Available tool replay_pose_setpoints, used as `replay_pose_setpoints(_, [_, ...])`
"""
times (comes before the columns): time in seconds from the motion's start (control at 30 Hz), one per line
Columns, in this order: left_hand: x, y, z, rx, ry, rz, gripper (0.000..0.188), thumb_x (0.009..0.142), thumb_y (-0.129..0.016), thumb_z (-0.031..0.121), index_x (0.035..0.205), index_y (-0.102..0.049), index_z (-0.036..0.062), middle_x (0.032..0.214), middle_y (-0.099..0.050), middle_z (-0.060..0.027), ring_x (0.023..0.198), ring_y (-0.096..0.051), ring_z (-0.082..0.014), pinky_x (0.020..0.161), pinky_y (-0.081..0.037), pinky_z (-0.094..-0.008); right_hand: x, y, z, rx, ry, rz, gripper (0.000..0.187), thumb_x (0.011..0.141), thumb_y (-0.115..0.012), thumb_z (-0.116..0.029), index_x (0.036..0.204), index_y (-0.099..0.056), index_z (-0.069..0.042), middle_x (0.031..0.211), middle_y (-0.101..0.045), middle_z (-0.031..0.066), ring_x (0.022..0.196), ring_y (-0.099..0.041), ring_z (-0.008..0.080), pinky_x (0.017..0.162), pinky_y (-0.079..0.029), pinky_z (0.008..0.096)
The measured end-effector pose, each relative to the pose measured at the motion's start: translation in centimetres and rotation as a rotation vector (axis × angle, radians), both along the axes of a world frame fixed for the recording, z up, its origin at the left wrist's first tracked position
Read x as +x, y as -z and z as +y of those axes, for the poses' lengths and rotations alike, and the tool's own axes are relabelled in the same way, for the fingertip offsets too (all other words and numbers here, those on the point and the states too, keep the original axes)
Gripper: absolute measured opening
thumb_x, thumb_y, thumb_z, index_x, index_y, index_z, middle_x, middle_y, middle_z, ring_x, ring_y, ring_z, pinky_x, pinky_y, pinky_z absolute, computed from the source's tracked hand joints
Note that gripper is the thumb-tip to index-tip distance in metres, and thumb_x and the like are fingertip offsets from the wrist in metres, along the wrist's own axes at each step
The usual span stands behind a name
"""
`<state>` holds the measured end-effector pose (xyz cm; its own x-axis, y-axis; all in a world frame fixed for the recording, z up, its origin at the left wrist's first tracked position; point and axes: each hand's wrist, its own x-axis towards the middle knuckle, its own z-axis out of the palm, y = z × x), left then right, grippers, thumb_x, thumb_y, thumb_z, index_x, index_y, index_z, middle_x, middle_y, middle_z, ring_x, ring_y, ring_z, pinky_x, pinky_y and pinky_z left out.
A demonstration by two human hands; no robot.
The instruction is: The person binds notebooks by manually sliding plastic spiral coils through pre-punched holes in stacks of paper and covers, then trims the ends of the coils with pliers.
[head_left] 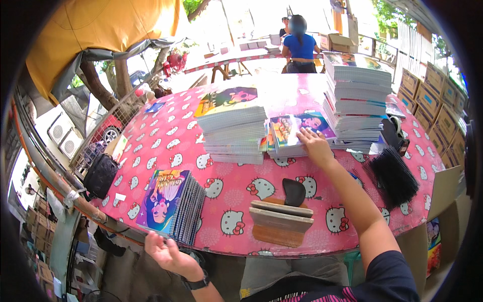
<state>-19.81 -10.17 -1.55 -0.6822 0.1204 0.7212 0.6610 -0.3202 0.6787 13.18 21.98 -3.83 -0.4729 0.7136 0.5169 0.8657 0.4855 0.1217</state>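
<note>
My right hand (314, 143) reaches across the table and lies on a low pile of colourful booklets (287, 132), its fingers stretched out over the top cover. Whether the fingertips grip an edge is hard to see. Below the table's near edge, my left hand (173, 259) is empty with its fingers apart and palm partly turned up. Just above it sits a stack of spiral-bound booklets (168, 204) with a purple and blue illustrated cover. A taller stack of booklets (231, 128) stands left of the low pile, and the highest stack (354, 100) rises to its right.
Wooden blocks (280, 221) and a dark rounded piece (293, 192) lie at the front middle of the pink patterned tablecloth (226, 189). Black spiral coils (393, 176) lie at right, a black bag (100, 175) at left. Cartons (435, 100) stand beyond; a person (301, 45) is at another table.
</note>
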Motion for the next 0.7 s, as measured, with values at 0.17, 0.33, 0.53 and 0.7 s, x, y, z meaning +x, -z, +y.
replay_pose_setpoints(0.17, [4.7,0.0,2.9,0.013,0.552,-0.067,0.039,0.085,-0.055,0.015,0.121,-0.052,-0.0002,0.123,-0.053,-0.0114,0.113,-0.049,-0.0219,0.093,-0.041,-0.0375,1.4,-1.3,-2.7,-0.113,-0.145,0.190,0.043,0.085,-0.054,-0.012,0.128,-0.056,-0.011,0.125,-0.061,0.0122,0.114,-0.059,0.0240,0.095,-0.044,0.0415])
replay_pose_setpoints(0.33, [7.7,-2.5,5.6,-0.194,1.844,-1.220,0.069,0.093,-0.049,0.052,0.132,-0.042,-0.0043,0.132,-0.050,-0.0194,0.123,-0.049,-0.0320,0.098,-0.044,-0.0449,-1.4,-7.0,-16.8,-0.084,-0.513,0.247,0.044,0.082,-0.053,-0.012,0.126,-0.056,-0.007,0.115,-0.063,0.0142,0.106,-0.061,0.0264,0.093,-0.045,0.0408])
replay_pose_setpoints(0.53, [9.7,-2.2,5.6,-0.334,1.454,-0.986,0.036,0.087,-0.052,-0.005,0.122,-0.046,-0.0033,0.113,-0.059,-0.0205,0.100,-0.064,-0.0286,0.087,-0.055,-0.0413,-0.6,-5.4,-23.2,-0.161,-0.529,0.148,0.053,0.084,-0.063,-0.026,0.133,-0.051,-0.013,0.138,-0.049,0.0100,0.122,-0.049,0.0265,0.096,-0.042,0.0424])
replay_pose_setpoints(0.7, [6.3,-1.9,6.0,-0.203,1.466,-0.609,0.022,0.083,-0.065,-0.004,0.103,-0.057,0.0012,0.102,-0.064,-0.0141,0.096,-0.065,-0.0259,0.084,-0.054,-0.0412,1.9,-4.0,-21.5,-0.395,-0.327,1.079,0.048,0.080,-0.070,-0.014,0.125,-0.056,-0.006,0.126,-0.057,0.0128,0.115,-0.055,0.0257,0.094,-0.044,0.0394])
